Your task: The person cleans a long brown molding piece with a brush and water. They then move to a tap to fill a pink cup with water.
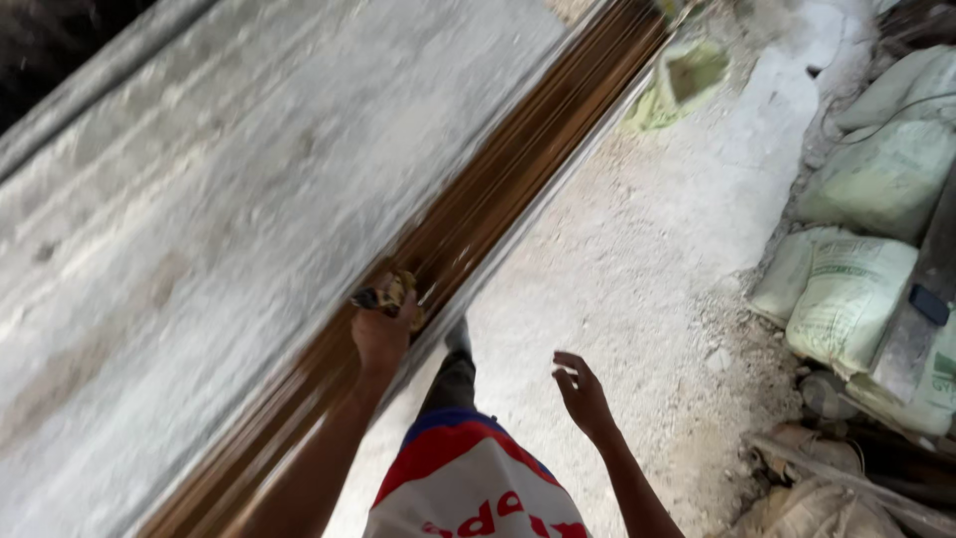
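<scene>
The slab (pixel 199 219) looks like rough, matt grey stone or concrete, while its ribbed edge (pixel 468 229) is brown and glossy, like polished wood. The floor (pixel 637 269) is dusty and gritty, and the sacks (pixel 856 289) look like woven plastic, dull and wrinkled.

A grey slab (pixel 199 199) filled the left of the view, with a brown ribbed strip (pixel 498 199) running along its edge. Beside it the dusty floor (pixel 647 269) carried sacks (pixel 846 299) at right, loose rubble, and what looked like a green bag (pixel 687 80).
</scene>
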